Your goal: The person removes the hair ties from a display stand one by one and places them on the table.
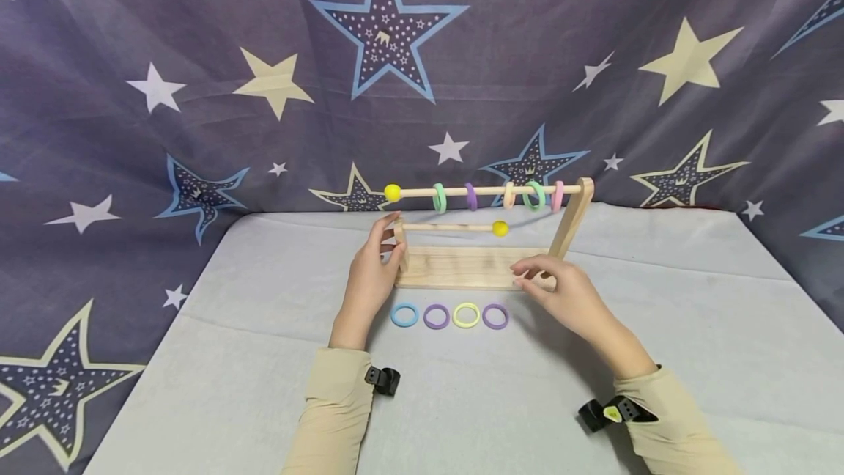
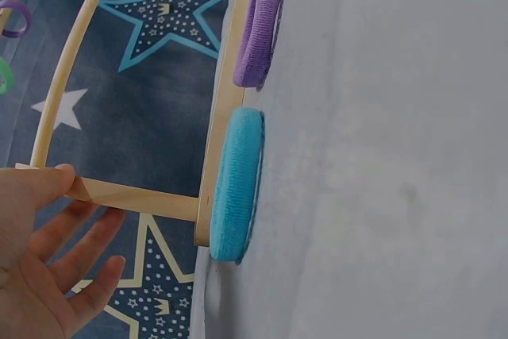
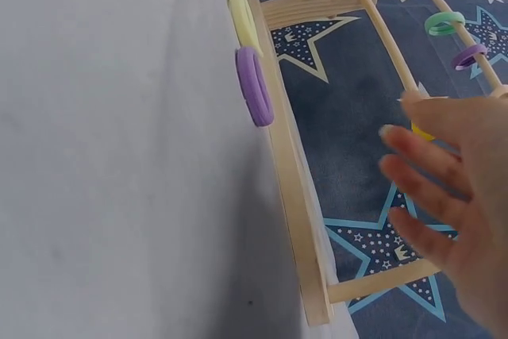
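On the pale tabletop [image 1: 494,402], four rings [image 2: 236,184] lie in a row, blue, purple, yellow, purple, between and nearer than both hands. Beyond them, the left hand [image 1: 372,270] has its grip pinching the short post [image 2: 139,198] of a wooden rack [image 1: 461,277]; the right hand's [image 1: 563,292] grip is released, near the base's right end. The upper rod [image 1: 415,192] carries five rings [image 1: 471,198]. Behind hangs a starry curtain [image 1: 330,130].
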The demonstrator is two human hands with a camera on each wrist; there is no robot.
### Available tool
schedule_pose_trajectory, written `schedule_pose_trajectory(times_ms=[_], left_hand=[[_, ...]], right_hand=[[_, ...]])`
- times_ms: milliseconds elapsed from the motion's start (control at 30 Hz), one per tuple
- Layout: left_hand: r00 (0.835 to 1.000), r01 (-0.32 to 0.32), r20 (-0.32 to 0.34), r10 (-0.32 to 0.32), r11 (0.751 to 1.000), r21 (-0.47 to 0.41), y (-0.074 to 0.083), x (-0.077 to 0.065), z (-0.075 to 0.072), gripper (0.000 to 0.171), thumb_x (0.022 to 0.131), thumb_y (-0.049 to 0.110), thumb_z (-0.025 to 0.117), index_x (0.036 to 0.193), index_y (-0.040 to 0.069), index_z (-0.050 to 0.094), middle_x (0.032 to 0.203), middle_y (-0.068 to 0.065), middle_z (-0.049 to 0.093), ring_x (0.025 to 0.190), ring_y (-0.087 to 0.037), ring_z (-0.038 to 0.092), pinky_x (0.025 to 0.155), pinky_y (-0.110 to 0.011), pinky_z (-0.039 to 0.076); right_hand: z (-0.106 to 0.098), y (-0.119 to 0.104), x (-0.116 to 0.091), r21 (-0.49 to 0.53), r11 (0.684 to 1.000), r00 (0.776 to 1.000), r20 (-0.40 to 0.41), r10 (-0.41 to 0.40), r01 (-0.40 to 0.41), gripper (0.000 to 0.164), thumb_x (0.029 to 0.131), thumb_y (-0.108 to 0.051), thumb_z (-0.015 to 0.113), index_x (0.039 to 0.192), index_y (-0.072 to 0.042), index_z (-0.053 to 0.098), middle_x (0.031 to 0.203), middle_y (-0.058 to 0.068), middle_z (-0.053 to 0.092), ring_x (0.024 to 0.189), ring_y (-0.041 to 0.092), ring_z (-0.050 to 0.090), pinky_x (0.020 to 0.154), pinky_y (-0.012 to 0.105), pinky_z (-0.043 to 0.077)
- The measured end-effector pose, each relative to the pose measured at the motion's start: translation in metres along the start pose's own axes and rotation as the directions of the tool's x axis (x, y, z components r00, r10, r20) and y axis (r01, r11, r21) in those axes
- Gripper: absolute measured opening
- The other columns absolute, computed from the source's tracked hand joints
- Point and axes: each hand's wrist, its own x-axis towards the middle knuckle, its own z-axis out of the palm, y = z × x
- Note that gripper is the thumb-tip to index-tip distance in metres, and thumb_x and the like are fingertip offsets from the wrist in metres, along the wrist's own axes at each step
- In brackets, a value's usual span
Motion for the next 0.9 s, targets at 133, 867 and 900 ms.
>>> schedule_pose_trajectory(times_ms=[133, 867, 900], left_hand=[[1.0, 0.003, 0.001, -0.003, 1.0, 0.002, 0.001, 0.0, 0.0, 0.054, 0.1, 0.014, 0.059, 0.148, 0.029, 0.04, 0.132, -0.012, 0.061, 0.109, -0.029, 0.064, 0.09, -0.044, 0.053], [1.0, -0.005, 0.008, 0.005, 1.0, -0.014, 0.001, 0.0, -0.001, 0.053, 0.1, 0.012, 0.059, 0.148, 0.026, 0.041, 0.132, -0.015, 0.061, 0.109, -0.031, 0.064, 0.093, -0.047, 0.052], [1.0, -0.005, 0.009, 0.005, 1.0, -0.013, 0.001, 0.0, -0.001, 0.054, 0.1, 0.012, 0.059, 0.148, 0.027, 0.041, 0.132, -0.014, 0.061, 0.109, -0.031, 0.064, 0.093, -0.047, 0.052]], right_hand=[[-0.002, 0.001, 0.001, 0.014, 1.0, 0.991, -0.128, -0.024, 0.027, 0.018, 0.084, -0.001, 0.077, 0.101, -0.005, 0.073, 0.093, 0.002, 0.073, 0.081, 0.012, 0.064, 0.077, 0.033, 0.053], [-0.016, -0.012, 0.005, 0.07, 0.991, 0.869, -0.491, -0.064, 0.113, 0.022, 0.079, 0.019, 0.07, 0.099, 0.008, 0.07, 0.093, 0.019, 0.071, 0.086, -0.005, 0.059, 0.074, 0.019, 0.048], [-0.016, -0.008, 0.005, 0.076, 0.991, 0.867, -0.494, -0.056, 0.107, 0.023, 0.08, 0.019, 0.071, 0.099, 0.007, 0.07, 0.094, 0.019, 0.071, 0.086, -0.005, 0.059, 0.074, 0.019, 0.048]])
